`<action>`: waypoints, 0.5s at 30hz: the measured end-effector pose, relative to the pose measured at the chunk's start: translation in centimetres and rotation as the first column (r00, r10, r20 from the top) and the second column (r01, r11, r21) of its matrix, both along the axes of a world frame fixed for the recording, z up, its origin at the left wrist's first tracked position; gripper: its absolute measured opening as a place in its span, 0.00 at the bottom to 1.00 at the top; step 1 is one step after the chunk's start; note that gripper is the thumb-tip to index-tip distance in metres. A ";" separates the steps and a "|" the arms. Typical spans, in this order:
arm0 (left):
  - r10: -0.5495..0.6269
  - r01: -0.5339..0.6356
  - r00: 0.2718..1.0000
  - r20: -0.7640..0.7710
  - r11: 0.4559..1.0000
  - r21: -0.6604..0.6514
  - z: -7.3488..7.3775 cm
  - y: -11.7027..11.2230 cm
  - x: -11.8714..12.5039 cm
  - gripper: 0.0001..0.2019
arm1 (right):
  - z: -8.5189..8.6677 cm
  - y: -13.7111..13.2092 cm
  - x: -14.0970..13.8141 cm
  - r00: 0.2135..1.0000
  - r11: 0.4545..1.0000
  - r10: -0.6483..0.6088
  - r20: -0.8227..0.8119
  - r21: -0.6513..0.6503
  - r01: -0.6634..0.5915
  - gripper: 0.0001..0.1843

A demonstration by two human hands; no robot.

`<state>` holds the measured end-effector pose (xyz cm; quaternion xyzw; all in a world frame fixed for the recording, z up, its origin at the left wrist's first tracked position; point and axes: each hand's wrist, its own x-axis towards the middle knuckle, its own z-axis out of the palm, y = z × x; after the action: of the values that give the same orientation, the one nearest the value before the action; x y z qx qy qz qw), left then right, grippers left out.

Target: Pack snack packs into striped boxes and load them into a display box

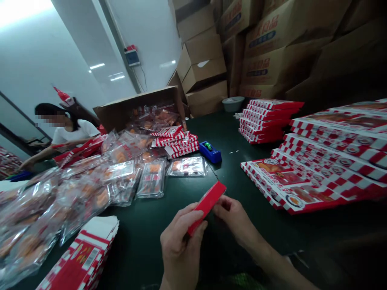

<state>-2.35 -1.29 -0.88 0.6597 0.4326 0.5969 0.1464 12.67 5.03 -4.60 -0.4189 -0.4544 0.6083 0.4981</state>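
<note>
My left hand (181,241) and my right hand (234,219) both grip a flat red carton (208,203) held edge-on above the dark green table (229,137). The left fingers wrap its lower end, the right fingers pinch its side near the upper end. A stack of flat red-and-white cartons (83,257) lies to the lower left of my hands. Clear plastic food packs (151,177) with orange contents are spread over the table's left half.
Tall stacks of filled red-and-white boxes (329,161) fill the right side, with a smaller stack (266,119) farther back. A blue tape dispenser (210,151) sits mid-table. An open cardboard box (136,106) lies behind the packs. Another person (65,131) works at far left. Brown cartons (266,48) are piled behind.
</note>
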 end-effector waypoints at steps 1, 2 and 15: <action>0.006 -0.004 0.999 0.048 0.999 -0.043 0.3 -0.4 -0.2 0.08 | 0.0 0.3 0.7 0.998 0.999 -0.043 0.045 0.019 0.042 0.24; 0.023 -0.015 0.996 0.089 0.996 -0.088 0.5 -0.7 -0.5 0.06 | 0.2 0.6 1.6 0.990 0.994 -0.102 0.097 0.047 0.098 0.23; -0.059 0.433 0.823 0.565 0.708 -0.558 -0.4 0.2 -1.3 0.30 | 8.9 0.6 4.9 0.557 0.739 0.231 0.797 0.228 -0.634 0.16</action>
<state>-3.69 -1.09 -1.32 0.4354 0.4657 0.5278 0.5613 17.55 5.61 4.33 -0.3508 -0.8427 0.3603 0.1924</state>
